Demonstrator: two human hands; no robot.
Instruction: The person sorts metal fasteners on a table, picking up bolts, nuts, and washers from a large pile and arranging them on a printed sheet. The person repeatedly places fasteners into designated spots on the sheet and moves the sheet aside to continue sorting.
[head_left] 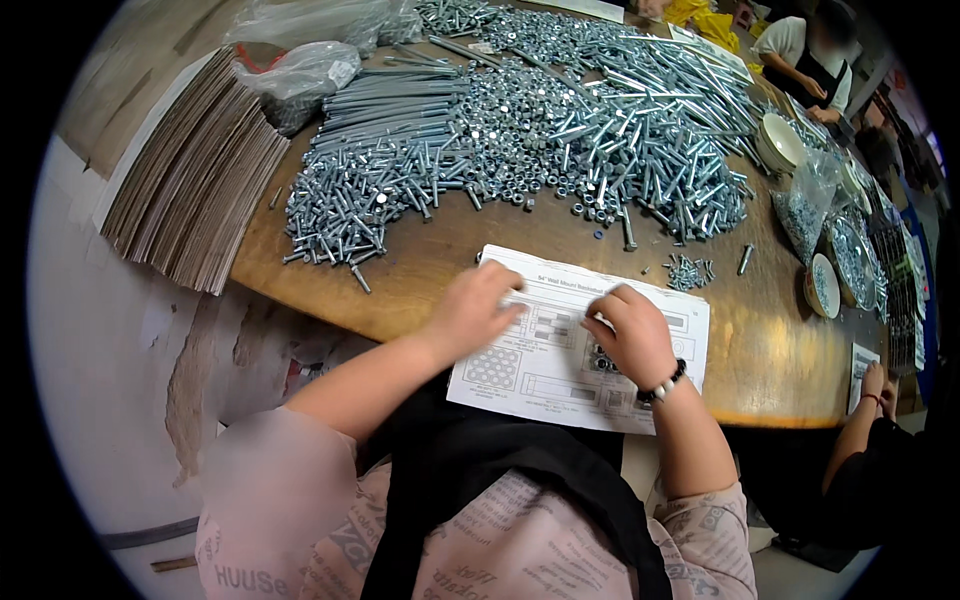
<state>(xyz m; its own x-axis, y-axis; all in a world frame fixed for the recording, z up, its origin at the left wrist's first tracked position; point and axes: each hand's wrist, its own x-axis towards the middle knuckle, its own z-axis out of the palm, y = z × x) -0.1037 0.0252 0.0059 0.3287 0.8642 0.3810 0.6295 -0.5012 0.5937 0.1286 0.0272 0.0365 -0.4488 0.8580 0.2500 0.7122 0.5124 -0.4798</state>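
Observation:
A white sheet (490,405) printed with part diagrams lies at the table's front edge, on what looks like a stack or card. Over its upper left part hovers my left hand (475,310), slightly blurred, fingers apart and nothing visible in them. My right hand (635,335), with a dark beaded bracelet at the wrist, is above the sheet's right half. Its fingers curl in toward the thumb; what they hold, if anything, is hidden. Several small nuts (601,361) sit on the sheet just under that hand. Short screws (688,272) lie in a small heap beyond the sheet's right corner.
Large piles of bolts (375,190), nuts (510,125) and long bolts (660,150) cover the wooden table's (770,350) far side. Stacked cardboard (195,170) stands left, near a plastic bag (310,80). Bowls (822,287) and bagged hardware (803,215) are at right, beside co-workers.

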